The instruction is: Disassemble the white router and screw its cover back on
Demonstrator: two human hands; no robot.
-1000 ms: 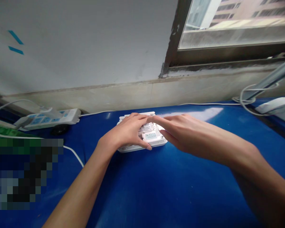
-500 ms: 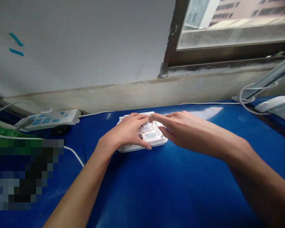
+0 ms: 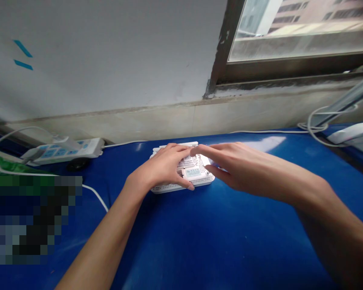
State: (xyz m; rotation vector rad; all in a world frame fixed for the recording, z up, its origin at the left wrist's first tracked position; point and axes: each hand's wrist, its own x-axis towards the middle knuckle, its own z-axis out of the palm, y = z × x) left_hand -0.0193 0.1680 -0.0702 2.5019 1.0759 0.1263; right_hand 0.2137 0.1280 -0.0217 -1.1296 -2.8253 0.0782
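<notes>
A flat white plastic device [image 3: 199, 177] with rows of vent holes and a pale label lies on the blue table [image 3: 199, 241] near the back wall. My left hand [image 3: 161, 169] rests over its left half, fingers curved down across the top and thumb against the front edge. My right hand [image 3: 230, 165] reaches in from the right with its fingers stretched out; the fingertips touch the top of the device next to my left fingers. Most of the device's top is hidden under the hands.
A white power strip [image 3: 63, 151] with blue sockets and white cables lies at the back left. More white cable [image 3: 317, 121] and a white object [image 3: 357, 137] sit at the back right under the window. A blurred patch covers the lower left.
Both hands stay on the device. My right fingertips have shifted slightly over its top; the view has moved a little.
</notes>
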